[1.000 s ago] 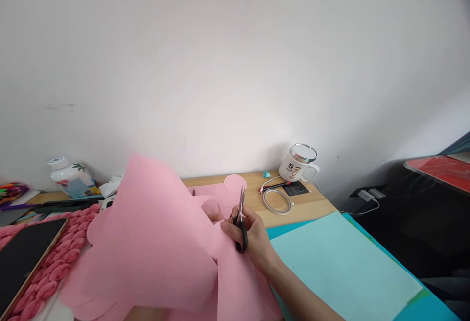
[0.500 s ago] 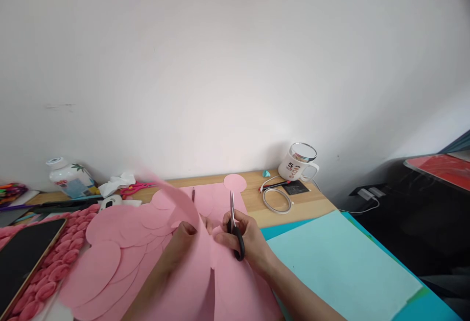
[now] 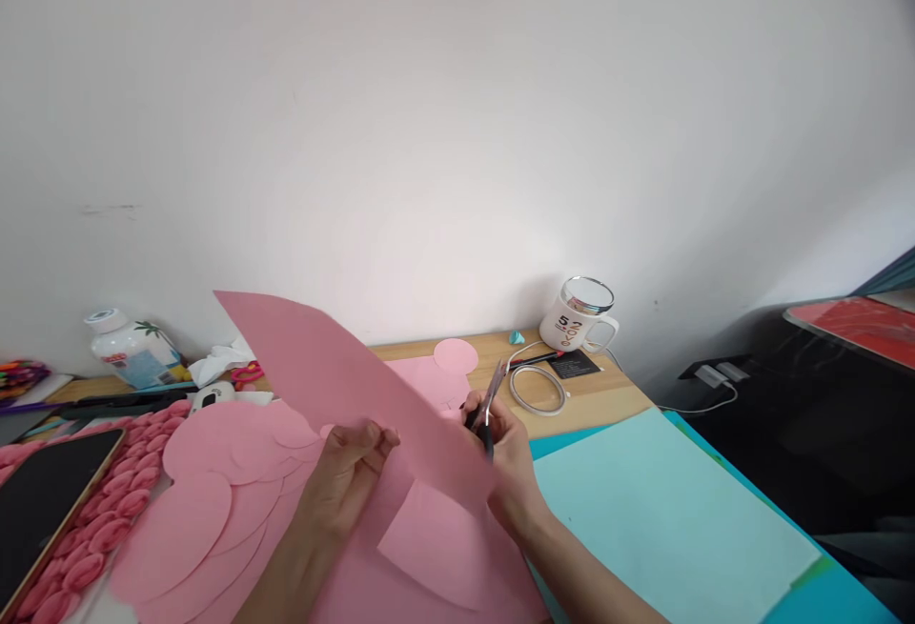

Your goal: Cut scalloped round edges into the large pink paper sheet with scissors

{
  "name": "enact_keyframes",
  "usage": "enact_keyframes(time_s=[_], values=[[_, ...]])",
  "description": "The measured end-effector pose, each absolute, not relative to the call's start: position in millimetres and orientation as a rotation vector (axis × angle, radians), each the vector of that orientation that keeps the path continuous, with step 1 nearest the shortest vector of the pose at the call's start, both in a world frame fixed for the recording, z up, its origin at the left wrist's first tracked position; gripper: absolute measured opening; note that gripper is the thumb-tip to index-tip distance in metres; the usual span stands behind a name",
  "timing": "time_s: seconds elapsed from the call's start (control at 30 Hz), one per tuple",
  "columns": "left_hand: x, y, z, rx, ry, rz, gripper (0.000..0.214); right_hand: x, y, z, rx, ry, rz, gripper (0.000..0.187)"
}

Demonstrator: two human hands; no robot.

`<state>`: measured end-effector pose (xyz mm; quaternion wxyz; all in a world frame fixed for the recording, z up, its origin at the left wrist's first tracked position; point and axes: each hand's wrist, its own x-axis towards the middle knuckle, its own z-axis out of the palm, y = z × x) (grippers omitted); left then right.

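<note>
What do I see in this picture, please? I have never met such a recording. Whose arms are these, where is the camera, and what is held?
There is no machine here: these are a person's own bare hands. The camera is worn on the head, looking forward and down, so the arms enter from the bottom edge.

The right hand holds scissors with dark handles, their blades pointing up. A raised pink sheet, partly blurred, stretches between it and the left hand; I cannot tell which hand grips it.

On the wooden table, overlapping pink paper rounds lie to the left, beside a braided pink mat. A white mug stands near the wall, and a pale blue sheet lies to the right.
</note>
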<state>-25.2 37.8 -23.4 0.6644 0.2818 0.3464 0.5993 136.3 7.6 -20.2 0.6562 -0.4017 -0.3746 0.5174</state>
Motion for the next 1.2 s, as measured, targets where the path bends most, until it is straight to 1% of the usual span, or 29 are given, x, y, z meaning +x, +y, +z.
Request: enact_keyframes(time_s=[0.1, 0.17, 0.23, 0.27, 0.33, 0.37, 0.4, 0.47, 0.53, 0.6, 0.63, 0.77, 0.87, 0.97, 1.07, 1.13, 1.2], values=[[-30.2, 44.6, -19.6, 0.369, 0.74, 1.411, 0.014, 141.7, 10.3, -19.8, -0.936, -0.75, 1.043, 0.027], [-32.1, 47.8, -16.8, 0.231, 0.743, 1.438, 0.014, 145.2, 13.4, -20.5, -0.96, -0.656, 0.991, 0.027], [-31.3, 48.4, -16.0, 0.283, 0.709, 1.363, 0.018, 147.9, 17.0, -22.9, -0.956, -0.546, 0.997, 0.029], [-29.9, 47.6, -16.6, 0.356, 0.673, 1.294, 0.03, 149.0, 19.0, -24.5, -0.943, -0.484, 1.012, 0.031], [-25.3, 43.5, -18.7, 0.547, 0.604, 1.13, 0.066, 150.9, 22.5, -28.1, -0.918, -0.344, 1.041, 0.036], [-22.6, 40.4, -19.7, 0.649, 0.59, 1.078, 0.077, 151.8, 24.0, -29.7, -0.912, -0.274, 1.051, 0.038], [-19.8, 36.7, -20.1, 0.762, 0.583, 1.024, 0.079, 152.6, 25.2, -31.0, -0.909, -0.211, 1.057, 0.04], [-14.7, 28.3, -19.1, 1.001, 0.668, 0.878, 0.067, 154.0, 26.7, -32.3, -0.905, -0.128, 1.053, 0.043], [-10.7, 20.6, -16.5, 1.255, 0.791, 0.723, 0.059, 154.0, 27.1, -32.0, -0.901, -0.13, 1.034, 0.043], [-8.0, 16.4, -14.2, 1.39, 1.003, 0.715, 0.033, 152.3, 26.3, -30.9, -0.904, -0.226, 1.01, 0.039], [-7.4, 15.9, -13.6, 1.389, 1.078, 0.74, 0.028, 150.9, 25.5, -30.1, -0.91, -0.298, 1.002, 0.036], [-9.8, 21.5, -14.7, 1.123, 1.062, 1.007, 0.033, 143.0, 18.8, -26.1, -0.966, -0.619, 1.057, 0.027], [-13.3, 26.0, -16.9, 1.0, 1.076, 1.245, 0.028, 138.7, 13.2, -22.4, -0.969, -0.832, 1.118, 0.027], [-14.0, 26.9, -16.1, 0.938, 1.085, 1.416, 0.023, 138.7, 12.4, -20.4, -0.981, -0.857, 1.007, 0.025], [-13.6, 27.0, -9.4, 0.784, 0.906, 1.579, 0.018, 139.7, 15.2, -21.8, -1.019, -0.814, 0.856, 0.021], [-14.0, 27.4, -4.1, 0.676, 0.794, 1.584, 0.015, 137.5, 15.8, -24.9, -1.005, -0.916, 0.931, 0.023], [-14.3, 27.5, -1.1, 0.609, 0.765, 1.54, 0.018, 132.4, 14.0, -29.4, -0.94, -1.105, 1.149, 0.027]])
